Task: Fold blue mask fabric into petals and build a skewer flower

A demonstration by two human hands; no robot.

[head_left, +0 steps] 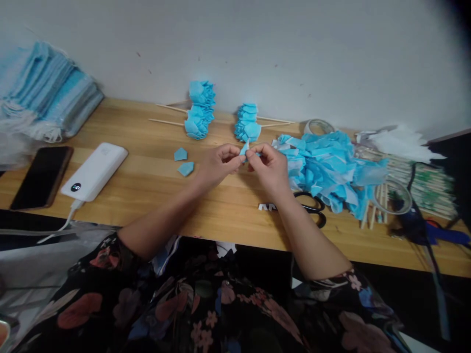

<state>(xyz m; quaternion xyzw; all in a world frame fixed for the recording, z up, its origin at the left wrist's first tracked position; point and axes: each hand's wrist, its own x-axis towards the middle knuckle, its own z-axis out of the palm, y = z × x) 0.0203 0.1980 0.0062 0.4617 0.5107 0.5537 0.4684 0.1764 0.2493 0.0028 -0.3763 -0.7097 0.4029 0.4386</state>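
Between my two hands is a small blue fabric piece, pinched from both sides above the middle of the table. The fingertips of my left hand close on its left side. My right hand grips its right side with thumb and fingers; part of the piece is hidden there. Two blue pentagon-shaped pieces lie left of my left hand. Behind my hands are blue flowers on sticks, one group to the left and another nearer. A heap of blue cut pieces sits beside my right hand.
Under my right forearm lie black-handled scissors. Tape rolls and wooden sticks are at the right, near a blue-handled tool. To the left are a phone, a white power bank with a cable, and stacked blue masks.
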